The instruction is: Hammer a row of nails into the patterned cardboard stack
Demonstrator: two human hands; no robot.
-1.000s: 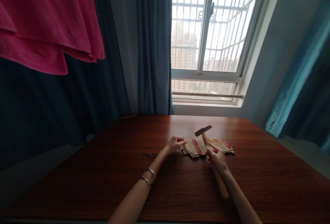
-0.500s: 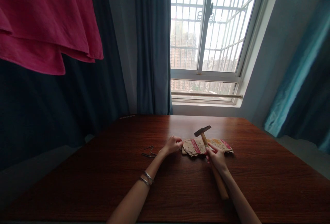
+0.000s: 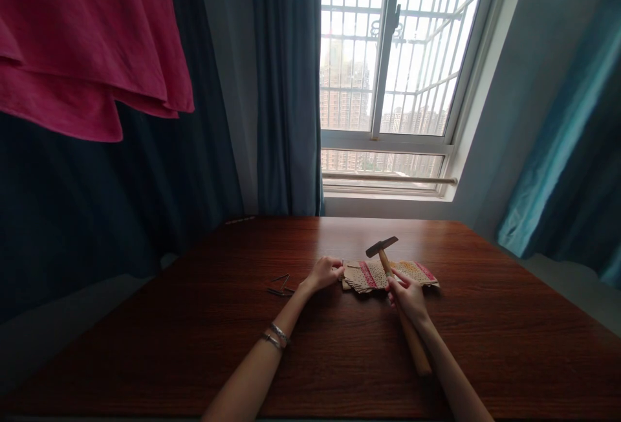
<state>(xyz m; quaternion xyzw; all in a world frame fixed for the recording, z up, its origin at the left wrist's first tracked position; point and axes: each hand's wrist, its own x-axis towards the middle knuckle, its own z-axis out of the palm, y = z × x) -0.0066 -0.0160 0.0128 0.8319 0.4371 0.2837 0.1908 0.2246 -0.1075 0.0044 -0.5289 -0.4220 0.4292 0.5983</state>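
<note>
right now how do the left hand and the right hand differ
The left hand pinches what looks like a thin nail at the patterned cardboard's left edge; the right hand grips a hammer by its wooden handle, head raised over the cardboard. The left hand's wrist wears two bangles; the right hand's wrist is bare. Both are closed, above the wooden table.

A: What is counted at centre frame?
B: One hammer and two hands, the left hand and the right hand; the patterned cardboard pieces cannot be told apart.
A: And left of centre?
B: Two bangles are shown on one wrist; about three loose nails are seen.
</note>
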